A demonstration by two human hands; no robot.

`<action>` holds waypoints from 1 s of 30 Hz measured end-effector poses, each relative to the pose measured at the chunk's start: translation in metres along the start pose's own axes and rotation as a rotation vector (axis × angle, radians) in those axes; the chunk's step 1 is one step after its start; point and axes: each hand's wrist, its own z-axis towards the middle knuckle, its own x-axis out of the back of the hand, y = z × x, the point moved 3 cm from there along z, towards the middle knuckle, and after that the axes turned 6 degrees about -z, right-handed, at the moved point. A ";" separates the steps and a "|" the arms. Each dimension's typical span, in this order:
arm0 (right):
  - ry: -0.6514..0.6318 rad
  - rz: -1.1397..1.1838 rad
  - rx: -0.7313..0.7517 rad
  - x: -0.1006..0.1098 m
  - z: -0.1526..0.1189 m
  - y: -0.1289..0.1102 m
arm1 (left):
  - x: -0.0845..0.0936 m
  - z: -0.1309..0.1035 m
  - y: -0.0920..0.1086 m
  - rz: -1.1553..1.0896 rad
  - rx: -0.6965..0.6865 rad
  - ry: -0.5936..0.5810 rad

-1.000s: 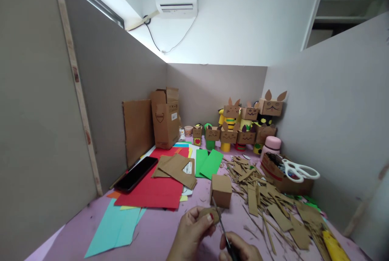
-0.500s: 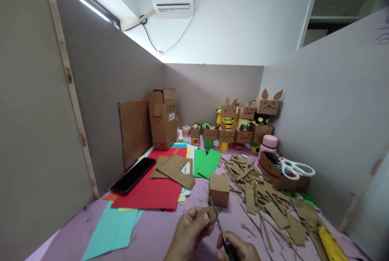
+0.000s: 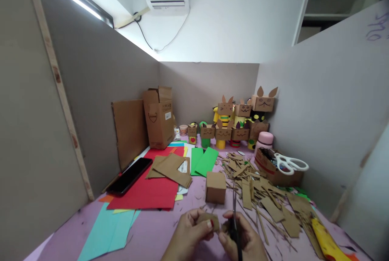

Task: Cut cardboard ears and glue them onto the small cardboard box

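My left hand pinches a small brown cardboard piece near the front edge of the pink table. Beside it, my right hand is wrapped round black-handled scissors, whose narrow blades point up and away. Its fingertips are close to the cardboard piece; whether they touch it is unclear. A small closed cardboard cube sits just beyond both hands.
Cardboard scraps cover the right side, beside a box with white scissors. Red paper, a phone and green sheets lie left and centre. Cardboard animal figures stand behind.
The scissors have moved away from the cardboard piece and turned upright. My right hand has risen closer to my left hand. The view has shifted slightly to the right.
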 end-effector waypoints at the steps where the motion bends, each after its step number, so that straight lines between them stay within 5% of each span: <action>1: 0.010 0.027 0.002 0.000 0.000 -0.002 | -0.001 -0.001 0.000 0.039 0.011 -0.010; 9: -0.005 0.016 -0.035 0.002 0.001 -0.005 | -0.004 -0.004 -0.004 0.259 0.085 -0.011; 22: 0.134 0.081 0.005 0.007 0.001 -0.013 | -0.008 0.008 -0.036 -0.169 0.007 -0.083; 30: 0.062 0.062 -0.010 0.004 0.003 -0.007 | 0.000 0.007 -0.028 -0.111 0.007 -0.023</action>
